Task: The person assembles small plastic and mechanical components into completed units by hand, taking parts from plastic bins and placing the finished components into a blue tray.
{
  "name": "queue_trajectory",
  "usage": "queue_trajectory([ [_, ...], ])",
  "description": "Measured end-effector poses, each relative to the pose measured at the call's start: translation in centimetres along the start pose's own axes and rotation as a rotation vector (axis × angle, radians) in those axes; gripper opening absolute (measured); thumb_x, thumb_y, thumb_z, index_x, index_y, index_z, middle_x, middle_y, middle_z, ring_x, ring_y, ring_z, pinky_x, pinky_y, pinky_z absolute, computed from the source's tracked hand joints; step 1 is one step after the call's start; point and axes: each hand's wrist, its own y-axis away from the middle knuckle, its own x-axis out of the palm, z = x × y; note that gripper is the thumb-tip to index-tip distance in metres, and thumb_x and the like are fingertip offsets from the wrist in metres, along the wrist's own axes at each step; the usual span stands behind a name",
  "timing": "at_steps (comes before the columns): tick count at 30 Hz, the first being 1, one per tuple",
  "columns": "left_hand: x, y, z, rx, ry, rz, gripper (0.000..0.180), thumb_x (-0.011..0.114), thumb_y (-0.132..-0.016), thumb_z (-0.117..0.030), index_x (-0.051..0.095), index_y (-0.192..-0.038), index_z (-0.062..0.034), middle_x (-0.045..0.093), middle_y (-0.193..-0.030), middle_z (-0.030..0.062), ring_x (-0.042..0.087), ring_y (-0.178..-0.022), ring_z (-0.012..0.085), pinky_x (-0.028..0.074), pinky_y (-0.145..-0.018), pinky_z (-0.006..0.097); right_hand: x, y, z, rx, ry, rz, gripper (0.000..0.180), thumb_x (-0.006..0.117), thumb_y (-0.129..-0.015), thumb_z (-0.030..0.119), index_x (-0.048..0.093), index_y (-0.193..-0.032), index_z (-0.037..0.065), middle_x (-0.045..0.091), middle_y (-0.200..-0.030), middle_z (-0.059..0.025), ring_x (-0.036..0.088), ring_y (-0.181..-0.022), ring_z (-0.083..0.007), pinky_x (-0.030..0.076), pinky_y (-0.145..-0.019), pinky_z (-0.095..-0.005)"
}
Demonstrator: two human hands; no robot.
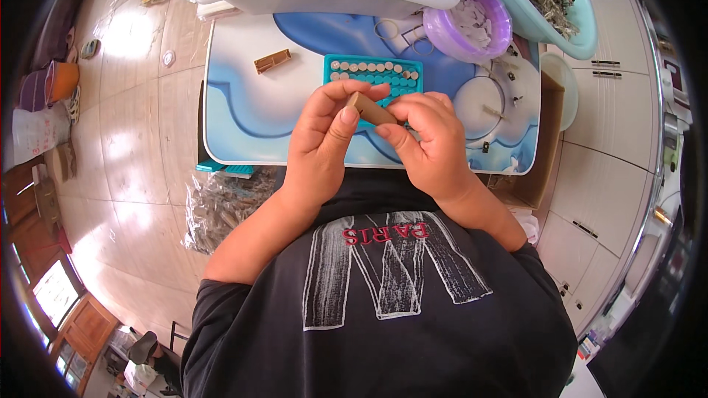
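Observation:
Between my two hands is a small brown rectangular plastic case (375, 112), held tilted above the near part of the table. My left hand (324, 121) pinches its left end between thumb and fingers. The fingers of my right hand (430, 129) close on its right end. Just beyond my hands lies a teal tray (327, 66) with rows of small round whitish pieces, its near part hidden by my hands. A similar brown case (273, 61), open on one side, rests on the table to the left.
On the blue-and-white table (243, 114), a white bin (324, 1) of brown cases stands at the back. Right of it are a purple-lined basin (435, 29) with white scraps and a light teal tub (582, 29) of small parts. Small dark metal pieces lie at the table's right.

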Motion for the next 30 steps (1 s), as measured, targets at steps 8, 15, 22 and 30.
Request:
queue_trajectory([
  [8, 0.1, -0.4, 0.8, 0.033, -0.032, 0.039, 0.028, 0.042, -0.098, -0.022, 0.045, -0.116, -0.0007, 0.057, -0.116, 0.0147, 0.053, -0.110, 0.0208, 0.041, -0.095, 0.034, 0.3, 0.1, 0.2, 0.064, -0.072, 0.038, 0.017, 0.068, -0.079, 0.020, 0.060, -0.080, 0.005, 0.061, -0.076, -0.0076, 0.057, -0.072, -0.0269, 0.038, -0.069, -0.0368],
  [15, 0.2, -0.5, 0.9, -0.098, -0.005, -0.094, 0.025, 0.045, -0.097, -0.018, 0.047, -0.116, -0.0018, 0.060, -0.107, 0.0134, 0.056, -0.102, 0.0195, 0.043, -0.091, 0.033, 0.0, 0.3, -1.6, 0.327, -0.327, 0.227, 0.022, 0.067, -0.081, 0.021, 0.062, -0.085, 0.000, 0.061, -0.078, -0.0121, 0.058, -0.072, -0.0280, 0.044, -0.063, -0.0349],
  [22, -0.9, -0.7, 0.6, -0.281, 0.234, -0.194, 0.029, 0.048, -0.096, -0.026, 0.050, -0.114, -0.0041, 0.061, -0.093, 0.0114, 0.061, -0.088, 0.0192, 0.050, -0.077, 0.032, -7.3, -5.6, -5.5, 0.176, 0.223, -0.146, 0.010, 0.064, -0.079, 0.012, 0.065, -0.085, 0.004, 0.063, -0.081, -0.0094, 0.060, -0.075, -0.0260, 0.046, -0.067, -0.0326],
  [30, -0.5, -1.1, 0.0, -0.466, 0.240, -0.223, 0.035, 0.043, -0.098, -0.031, 0.054, -0.115, -0.0026, 0.057, -0.081, 0.0075, 0.053, -0.059, 0.0118, 0.049, -0.058, 0.027, -7.1, -10.0, -10.2, 0.150, 0.599, 0.079, 0.014, 0.062, -0.079, 0.018, 0.067, -0.088, 0.009, 0.064, -0.090, -0.0109, 0.061, -0.082, -0.0322, 0.048, -0.070, -0.0406],
])
